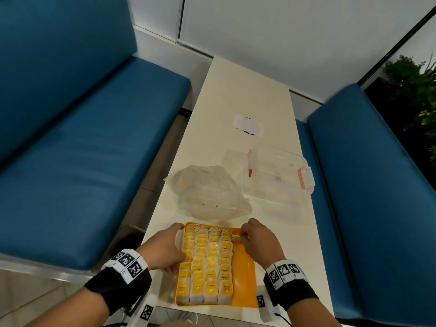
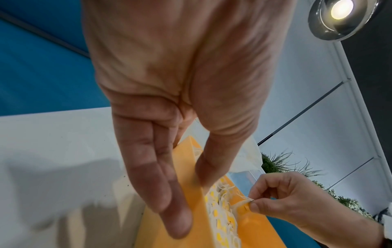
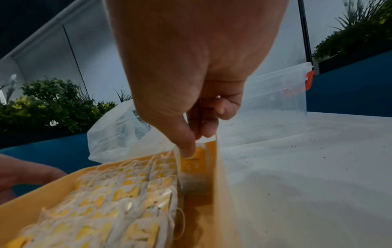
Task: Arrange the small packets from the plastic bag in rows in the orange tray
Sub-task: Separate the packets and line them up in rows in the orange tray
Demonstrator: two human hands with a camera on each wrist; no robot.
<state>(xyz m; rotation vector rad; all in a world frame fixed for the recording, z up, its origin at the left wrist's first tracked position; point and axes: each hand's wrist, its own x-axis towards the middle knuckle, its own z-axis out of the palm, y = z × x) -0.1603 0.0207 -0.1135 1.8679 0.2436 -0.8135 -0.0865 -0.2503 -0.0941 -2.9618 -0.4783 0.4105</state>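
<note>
An orange tray [image 1: 245, 274] lies at the near end of the table, filled from its left side with rows of small yellow-and-white packets [image 1: 207, 263]. Its right strip is bare. My left hand [image 1: 174, 247] holds the tray's left rim [image 2: 197, 198], fingers outside the wall and thumb on top. My right hand [image 1: 240, 236] pinches one packet [image 3: 193, 166] by its top edge at the tray's far right corner, beside the last row. This packet [image 2: 244, 203] stands upright, and I cannot tell whether it touches the tray floor. The plastic bag [image 1: 210, 192] lies crumpled just beyond the tray.
A clear plastic box [image 1: 278, 175] with red latches stands beyond the tray on the right. A white paper scrap [image 1: 247, 125] lies farther up the narrow table [image 1: 236, 90]. Blue benches [image 1: 94, 161] flank both sides. The tray's near edge sits at the table's front edge.
</note>
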